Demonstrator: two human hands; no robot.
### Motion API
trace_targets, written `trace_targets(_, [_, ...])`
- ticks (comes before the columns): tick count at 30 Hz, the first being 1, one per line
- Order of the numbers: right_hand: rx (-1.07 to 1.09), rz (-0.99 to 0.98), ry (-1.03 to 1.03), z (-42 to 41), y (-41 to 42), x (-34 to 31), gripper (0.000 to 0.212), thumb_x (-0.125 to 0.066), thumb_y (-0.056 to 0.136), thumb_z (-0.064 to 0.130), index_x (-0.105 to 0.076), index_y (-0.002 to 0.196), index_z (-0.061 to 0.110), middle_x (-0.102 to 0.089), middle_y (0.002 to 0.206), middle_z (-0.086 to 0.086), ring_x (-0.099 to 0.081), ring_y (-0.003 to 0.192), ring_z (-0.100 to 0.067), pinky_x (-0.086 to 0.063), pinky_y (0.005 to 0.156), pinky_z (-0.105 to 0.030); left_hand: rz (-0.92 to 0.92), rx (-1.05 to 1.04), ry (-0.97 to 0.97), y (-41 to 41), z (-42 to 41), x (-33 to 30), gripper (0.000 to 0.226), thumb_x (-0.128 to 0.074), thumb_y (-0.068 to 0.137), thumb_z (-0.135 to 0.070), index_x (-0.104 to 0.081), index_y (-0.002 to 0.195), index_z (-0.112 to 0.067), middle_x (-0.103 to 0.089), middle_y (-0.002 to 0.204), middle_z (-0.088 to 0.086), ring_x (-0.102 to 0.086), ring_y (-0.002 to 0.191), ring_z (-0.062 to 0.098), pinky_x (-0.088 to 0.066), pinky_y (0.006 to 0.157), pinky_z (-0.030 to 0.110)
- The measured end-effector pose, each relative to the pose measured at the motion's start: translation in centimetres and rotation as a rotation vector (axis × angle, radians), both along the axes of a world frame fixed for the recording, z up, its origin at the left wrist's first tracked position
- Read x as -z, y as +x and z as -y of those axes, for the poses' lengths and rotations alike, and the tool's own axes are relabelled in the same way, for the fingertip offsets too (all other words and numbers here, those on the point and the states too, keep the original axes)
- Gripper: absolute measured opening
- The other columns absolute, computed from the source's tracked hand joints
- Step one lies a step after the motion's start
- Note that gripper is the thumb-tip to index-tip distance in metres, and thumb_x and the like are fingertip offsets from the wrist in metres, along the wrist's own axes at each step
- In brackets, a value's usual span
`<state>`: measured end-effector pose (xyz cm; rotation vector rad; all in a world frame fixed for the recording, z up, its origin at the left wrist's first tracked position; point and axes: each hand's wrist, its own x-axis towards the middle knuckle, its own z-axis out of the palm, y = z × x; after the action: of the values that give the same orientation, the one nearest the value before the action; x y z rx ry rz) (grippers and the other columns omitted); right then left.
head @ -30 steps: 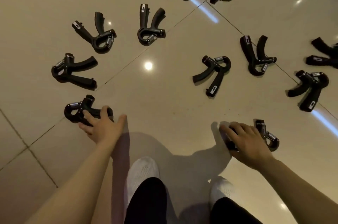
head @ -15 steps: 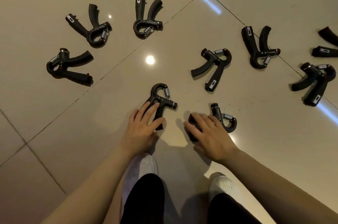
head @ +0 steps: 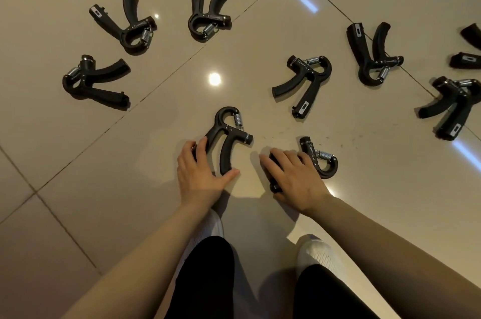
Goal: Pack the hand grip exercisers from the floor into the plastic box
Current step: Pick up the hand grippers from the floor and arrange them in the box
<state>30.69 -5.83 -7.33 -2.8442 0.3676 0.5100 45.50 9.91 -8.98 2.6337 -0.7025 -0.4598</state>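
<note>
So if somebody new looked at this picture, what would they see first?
Probably the two hands low in the middle: the left hand holds one black gripper on the shiny floor, and the right hand lies over another gripper. Next come the other black grippers scattered in an arc above them, like the one just past the right hand, and the white shoes at the bottom.

Black trousers (head: 208,279), white mesh shoes (head: 320,253)

On the floor (head: 130,188), the left hand (head: 197,175) rests on one exerciser (head: 229,136) and the right hand (head: 294,178) on another exerciser (head: 321,160) beside it, with more exercisers (head: 304,82) scattered beyond.
</note>
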Motion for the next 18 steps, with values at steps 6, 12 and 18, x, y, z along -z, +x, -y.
trace_targets(6, [-0.023,0.006,-0.033,-1.1,-1.7,-0.5,0.09,-0.078,0.058,0.029,-0.035,0.136,0.016,-0.052,0.119,-0.013,-0.055,0.101,-0.034,-0.046,0.087,-0.051,0.018,0.074,-0.014,1.1,0.4,-0.9,0.086,-0.079,0.063,-0.036,-0.04,0.137,-0.015,-0.038,0.13,0.013,-0.034,0.118,0.032,-0.035,0.099,0.042])
trace_targets(12, [-0.034,0.134,-0.084,-1.9,-3.4,-2.4,0.061,-0.068,0.077,0.036,-0.042,0.131,0.022,-0.051,0.118,-0.013,-0.057,0.097,-0.032,-0.038,0.095,-0.057,0.065,0.207,-0.147,-0.3,-1.0,-3.5,0.078,-0.08,0.061,-0.03,-0.046,0.13,-0.014,-0.038,0.127,0.012,-0.03,0.117,0.027,-0.034,0.092,0.028])
trace_targets(18, [0.078,0.146,-0.178,-3.6,-8.2,-6.5,0.084,-0.076,0.062,0.031,-0.038,0.135,0.016,-0.05,0.122,-0.01,-0.057,0.105,-0.03,-0.035,0.099,-0.056,0.276,0.548,-0.241,-4.2,-2.5,-6.2,0.063,-0.077,0.06,-0.028,-0.05,0.115,-0.012,-0.047,0.121,0.015,-0.04,0.113,0.032,-0.04,0.092,0.034])
